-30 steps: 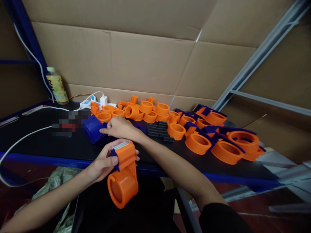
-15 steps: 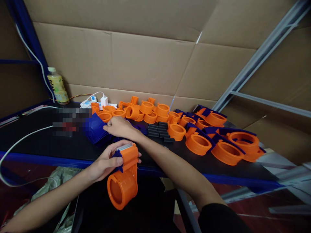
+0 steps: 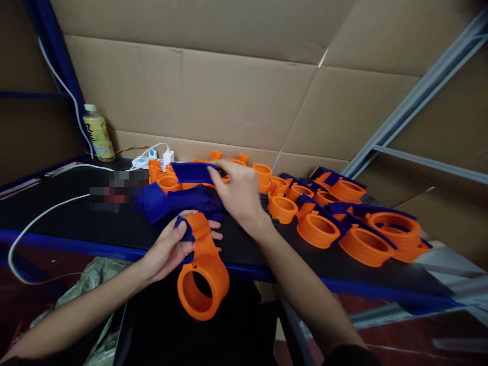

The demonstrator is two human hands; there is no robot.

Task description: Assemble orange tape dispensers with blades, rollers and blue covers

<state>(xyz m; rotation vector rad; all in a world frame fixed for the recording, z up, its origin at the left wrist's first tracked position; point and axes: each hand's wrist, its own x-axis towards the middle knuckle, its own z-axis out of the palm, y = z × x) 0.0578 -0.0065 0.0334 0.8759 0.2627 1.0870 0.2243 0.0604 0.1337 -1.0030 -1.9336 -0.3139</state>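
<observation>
My left hand (image 3: 168, 251) grips an orange tape dispenser (image 3: 218, 279) by its upper end, with the round hub hanging down over the bench's front edge. A small blue piece (image 3: 185, 230) shows at that end, under my thumb. Above the bench, my right hand (image 3: 242, 195) pinches a flat, long blue plastic plate (image 3: 192, 173) between thumb and fingers. Below that plate lies a pile of similar blue plates (image 3: 156, 203). Several black cylindrical pieces (image 3: 264, 200) are mostly hidden behind my right hand.
Orange dispensers with blue plates (image 3: 318, 229) crowd the right side of the black bench (image 3: 95, 223). More orange parts (image 3: 168, 183) stand along the cardboard wall. A drink bottle (image 3: 99, 134), a power strip (image 3: 141, 162) and a white cable (image 3: 46, 208) are at left.
My right hand has lifted a blue plate from the pile and moved right with it. My left hand has turned the dispenser, so its hub now sits further right.
</observation>
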